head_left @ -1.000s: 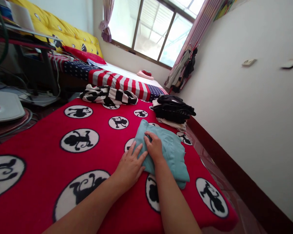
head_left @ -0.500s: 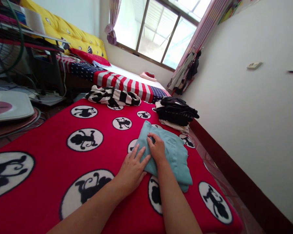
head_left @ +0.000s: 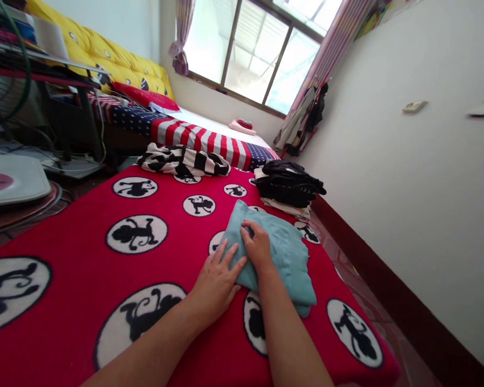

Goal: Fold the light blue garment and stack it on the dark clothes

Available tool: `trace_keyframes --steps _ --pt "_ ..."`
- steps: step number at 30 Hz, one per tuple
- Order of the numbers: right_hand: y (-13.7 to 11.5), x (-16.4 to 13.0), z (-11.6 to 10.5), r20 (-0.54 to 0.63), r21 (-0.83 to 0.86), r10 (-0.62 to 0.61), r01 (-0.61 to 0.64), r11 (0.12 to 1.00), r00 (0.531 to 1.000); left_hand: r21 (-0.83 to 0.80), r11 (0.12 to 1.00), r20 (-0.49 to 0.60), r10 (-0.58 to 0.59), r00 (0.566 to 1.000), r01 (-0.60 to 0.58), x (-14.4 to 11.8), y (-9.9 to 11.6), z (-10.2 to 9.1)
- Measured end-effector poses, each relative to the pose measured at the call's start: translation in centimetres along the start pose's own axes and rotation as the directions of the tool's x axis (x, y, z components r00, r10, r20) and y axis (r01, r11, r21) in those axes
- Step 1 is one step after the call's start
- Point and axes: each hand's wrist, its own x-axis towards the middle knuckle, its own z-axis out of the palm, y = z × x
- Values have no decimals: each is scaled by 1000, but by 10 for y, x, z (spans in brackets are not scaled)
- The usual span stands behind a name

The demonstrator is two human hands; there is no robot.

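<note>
A folded teal garment (head_left: 284, 247) lies on the red blanket (head_left: 185, 236), with soft creases across its top. My left hand (head_left: 220, 274) rests flat at its near left edge, fingers spread over the cloth and the side of the palm on the blanket. On the garment's upper left part is my right hand (head_left: 257, 244), its fingers bent inward with the fingertips against the cloth. It appears to pinch the fabric, though the fingertips are partly hidden. Both forearms reach in from the bottom of the view.
Beyond the garment sits a stack of folded dark and white clothes (head_left: 288, 183). A crumpled black-and-white garment (head_left: 183, 160) lies at the blanket's far edge. Farther back is a bed with a striped, starred cover (head_left: 201, 137). A desk (head_left: 64, 64) stands left; a white wall (head_left: 395, 172) runs along the right.
The whole view has shifted slightly, moving the scene a little to the left. Both hands and the teal garment keep the same places relative to each other.
</note>
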Motion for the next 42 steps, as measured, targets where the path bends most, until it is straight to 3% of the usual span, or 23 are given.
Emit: trace_keyframes --steps 42 --pt "-2 -1 0 3 4 12 -12 1000 1000 35 999 1 10 1000 -10 1 1 -2"
